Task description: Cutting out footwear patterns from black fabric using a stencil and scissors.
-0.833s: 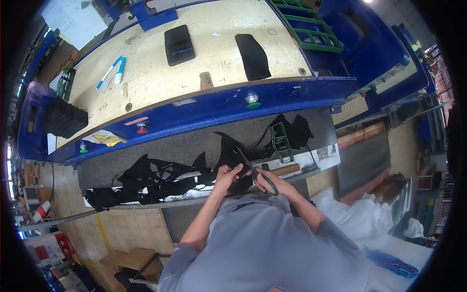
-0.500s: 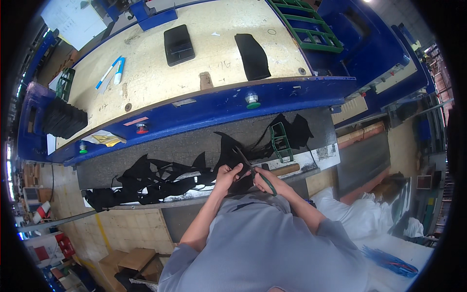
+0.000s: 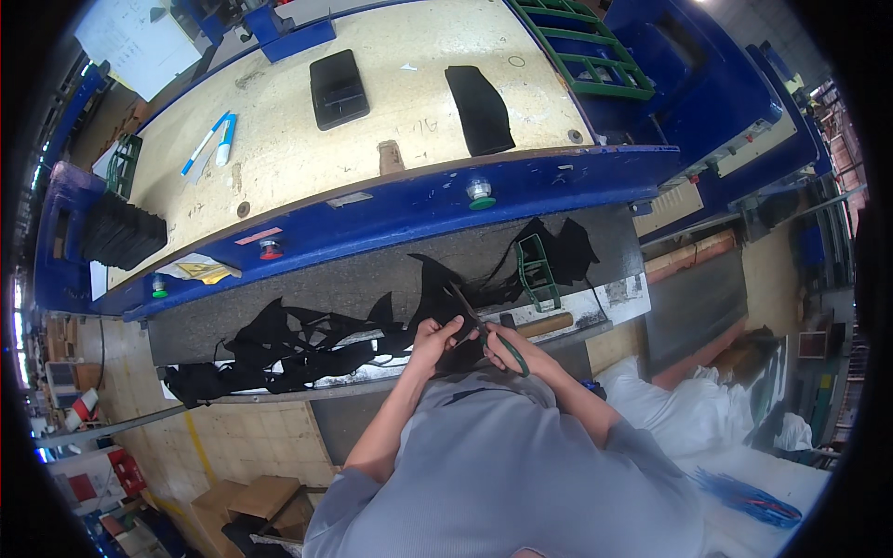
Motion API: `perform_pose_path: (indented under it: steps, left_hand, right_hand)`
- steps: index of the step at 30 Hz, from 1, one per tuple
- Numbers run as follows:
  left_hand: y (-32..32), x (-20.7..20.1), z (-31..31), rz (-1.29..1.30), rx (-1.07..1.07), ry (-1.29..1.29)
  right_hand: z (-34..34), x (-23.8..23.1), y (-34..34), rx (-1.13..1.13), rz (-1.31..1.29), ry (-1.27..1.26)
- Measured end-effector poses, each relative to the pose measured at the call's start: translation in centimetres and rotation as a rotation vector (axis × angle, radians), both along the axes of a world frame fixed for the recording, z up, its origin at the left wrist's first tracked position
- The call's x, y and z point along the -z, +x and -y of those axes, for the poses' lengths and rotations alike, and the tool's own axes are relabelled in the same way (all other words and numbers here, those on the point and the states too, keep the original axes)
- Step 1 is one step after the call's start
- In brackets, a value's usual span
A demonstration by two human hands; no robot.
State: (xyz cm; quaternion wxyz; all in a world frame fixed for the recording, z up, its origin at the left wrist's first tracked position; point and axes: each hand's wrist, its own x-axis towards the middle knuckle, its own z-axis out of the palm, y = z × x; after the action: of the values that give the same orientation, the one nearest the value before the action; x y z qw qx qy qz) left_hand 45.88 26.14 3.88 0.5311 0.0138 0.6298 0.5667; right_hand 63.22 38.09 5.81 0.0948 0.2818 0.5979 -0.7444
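Note:
Black cut-out fabric (image 3: 274,339) lies in a torn, holed strip along the dark bench surface in front of me. My left hand (image 3: 435,338) pinches an edge of this fabric close to my body. In my right hand (image 3: 514,352) is a pair of scissors (image 3: 521,358) with green handles; their dark blades point away from me and to the left, over the fabric. The tips lie against a raised black piece. A green cutting-die frame (image 3: 537,274) stands on the surface to the right of the scissors, beside more black fabric (image 3: 569,244).
Beyond a blue beam with push buttons (image 3: 480,193) is a pale board. It carries a black flat device (image 3: 339,89), a black fabric piece (image 3: 480,110) and blue-and-white markers (image 3: 226,139). Stacked black pieces (image 3: 126,232) sit at left; a wooden-handled tool (image 3: 544,325) lies by my right hand.
My right hand and the scissors have shifted very slightly, the handles looking a little closer together. My left hand keeps its pinch on the fabric.

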Motion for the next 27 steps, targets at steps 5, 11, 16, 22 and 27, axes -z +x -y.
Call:
perform_pose_path:
  steps: [5,11,16,22,27]
  left_hand:
    - [-0.2,-0.5,0.0,0.048,-0.023,-0.026]
    - [-0.2,0.0,0.5,0.044,0.044,0.038]
    - [-0.6,-0.9,0.4,-0.046,0.111,0.002]
    - [-1.1,-0.2,0.8,0.000,0.185,0.072]
    - [-4.8,-2.9,4.5,0.022,0.146,0.188]
  right_hand:
    - [0.6,0.0,0.4,0.032,-0.073,-0.046]
    - [0.7,-0.1,0.4,0.021,-0.098,-0.005]
    - [-0.2,-0.3,0.4,-0.093,-0.056,0.172]
    - [-0.2,0.0,0.2,0.018,-0.051,-0.049]
    - [-2.1,-1.5,2.1,-0.086,0.116,-0.235]
